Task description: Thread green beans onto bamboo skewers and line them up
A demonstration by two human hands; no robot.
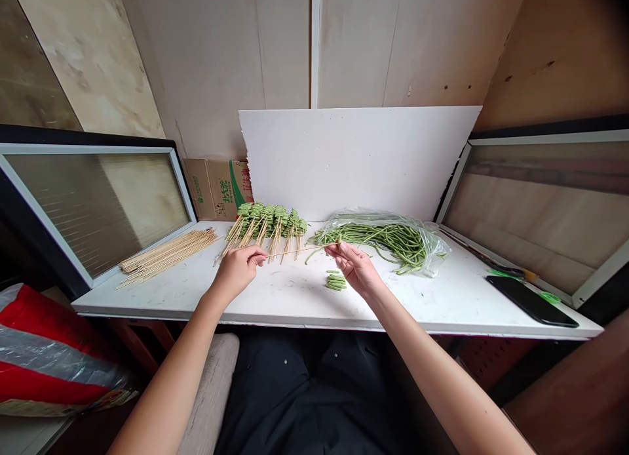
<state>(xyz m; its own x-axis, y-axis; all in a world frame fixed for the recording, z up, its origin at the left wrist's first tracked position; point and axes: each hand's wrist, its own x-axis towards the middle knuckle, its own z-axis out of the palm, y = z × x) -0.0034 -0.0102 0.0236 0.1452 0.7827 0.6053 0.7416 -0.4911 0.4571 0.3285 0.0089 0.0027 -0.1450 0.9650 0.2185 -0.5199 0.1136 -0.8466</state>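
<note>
Between my hands a thin wooden skewer runs roughly level above the white table. My left hand is closed round its left end. The fingertips of my right hand pinch at its other end; a small green piece seems to be there, mostly hidden by the fingers. Just below and left of my right hand lies a small pile of cut green bean pieces. Behind my hands are several finished bean skewers in a stack, and long green beans in a clear plastic bag.
Bare skewers lie in a bundle at the table's left. A black phone and scissors are at the right. A white board and a cardboard box stand at the back. Framed glass panels flank the table.
</note>
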